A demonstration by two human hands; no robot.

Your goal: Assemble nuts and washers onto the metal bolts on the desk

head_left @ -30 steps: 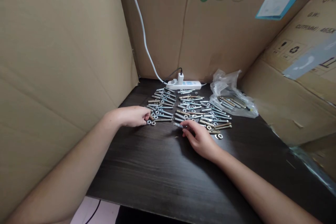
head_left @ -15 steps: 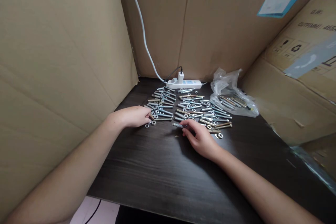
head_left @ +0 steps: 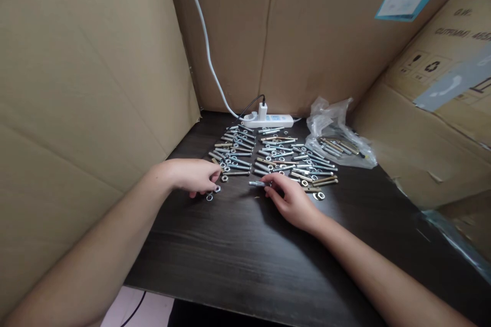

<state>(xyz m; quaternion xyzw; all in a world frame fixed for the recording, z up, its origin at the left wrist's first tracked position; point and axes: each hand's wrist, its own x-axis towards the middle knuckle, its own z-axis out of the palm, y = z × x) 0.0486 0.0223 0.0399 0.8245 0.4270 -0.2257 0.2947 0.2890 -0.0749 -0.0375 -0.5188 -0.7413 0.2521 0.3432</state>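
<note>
My left hand (head_left: 197, 176) is low over the left end of the hardware, its fingers curled down. A small hex nut (head_left: 217, 189) shows at its fingertips, and a loose washer (head_left: 209, 197) lies on the table just below them. In my right hand (head_left: 287, 196), a silvery metal sleeve anchor (head_left: 256, 183) is pinched between thumb and fingers, pointing left. Another nut (head_left: 224, 178) lies between the hands, beside a long bolt (head_left: 238, 173). Rows of bolts, sleeves, nuts and washers (head_left: 282, 155) spread out behind both hands.
A clear plastic bag (head_left: 320, 120) with more bolts lies at the back right. The white power strip (head_left: 268, 121) has a plug and cables. Cardboard boxes (head_left: 230, 36) wall the dark table (head_left: 238, 245) at left, back and right. Washers (head_left: 321, 196) lie near my right wrist.
My left hand has drawn slightly towards me, and a washer and a nut now lie nearer at its fingertips. My right hand stays nearly still with the sleeve anchor.
</note>
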